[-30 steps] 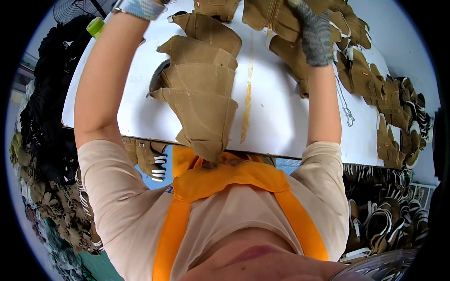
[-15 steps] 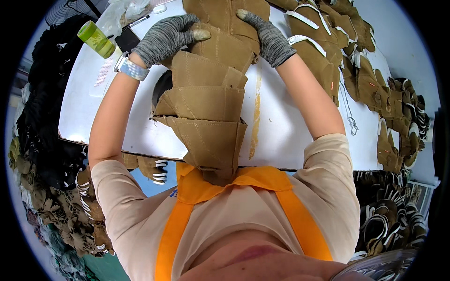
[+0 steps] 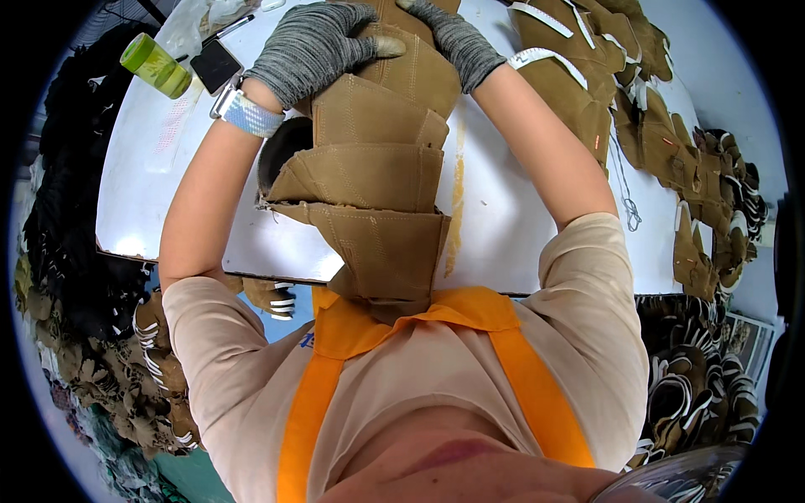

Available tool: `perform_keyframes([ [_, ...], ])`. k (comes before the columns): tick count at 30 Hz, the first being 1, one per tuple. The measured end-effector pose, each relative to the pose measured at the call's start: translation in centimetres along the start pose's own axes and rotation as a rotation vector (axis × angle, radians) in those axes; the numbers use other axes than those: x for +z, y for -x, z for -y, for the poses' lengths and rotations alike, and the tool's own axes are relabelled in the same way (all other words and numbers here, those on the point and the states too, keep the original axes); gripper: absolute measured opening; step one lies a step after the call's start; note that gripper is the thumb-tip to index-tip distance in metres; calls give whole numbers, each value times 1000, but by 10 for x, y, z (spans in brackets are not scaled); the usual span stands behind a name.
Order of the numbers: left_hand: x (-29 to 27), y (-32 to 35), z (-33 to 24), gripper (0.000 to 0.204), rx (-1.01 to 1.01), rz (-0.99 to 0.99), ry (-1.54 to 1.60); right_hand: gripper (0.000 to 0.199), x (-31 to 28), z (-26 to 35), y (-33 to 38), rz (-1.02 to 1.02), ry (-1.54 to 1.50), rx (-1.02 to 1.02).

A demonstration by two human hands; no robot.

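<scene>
Where the orange apron straps (image 3: 436,323) meet the beige shirt (image 3: 587,335), nearest of all, the bottom end of a stack of tan suede shoe uppers (image 3: 369,180), nested one into the next and running up across the white table (image 3: 520,210) to both hands. Left hand (image 3: 314,46) in a grey knit glove, curled over the top left of the stack, fingers spread and pressing on the leather, thumb pointing across toward the other hand. On that wrist, a pale woven watch band (image 3: 246,113). Right hand (image 3: 449,38), gloved alike, clasping the top right edge of the same stack, fingers bent around it. Just left of the left hand, a dark phone (image 3: 215,65) and a green bottle (image 3: 155,64) lying on the table. Right of the right hand, more tan uppers with white straps (image 3: 587,75), spread toward the far edge. Below the table on either side, heaps of similar pieces (image 3: 109,369)
</scene>
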State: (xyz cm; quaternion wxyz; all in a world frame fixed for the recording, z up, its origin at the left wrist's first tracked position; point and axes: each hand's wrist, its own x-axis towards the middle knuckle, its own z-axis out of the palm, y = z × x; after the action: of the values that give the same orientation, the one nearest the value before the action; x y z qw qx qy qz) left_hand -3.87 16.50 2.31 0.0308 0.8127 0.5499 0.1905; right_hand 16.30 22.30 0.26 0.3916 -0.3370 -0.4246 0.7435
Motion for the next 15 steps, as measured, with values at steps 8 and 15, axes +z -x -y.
perform_keyframes([
  [8,1,15,14,63,-118,62,202,58,-18,-9,11,-36,221,53],
  [15,-19,-7,-14,76,133,-262,106,72,-47,-26,26,16,541,-25],
])
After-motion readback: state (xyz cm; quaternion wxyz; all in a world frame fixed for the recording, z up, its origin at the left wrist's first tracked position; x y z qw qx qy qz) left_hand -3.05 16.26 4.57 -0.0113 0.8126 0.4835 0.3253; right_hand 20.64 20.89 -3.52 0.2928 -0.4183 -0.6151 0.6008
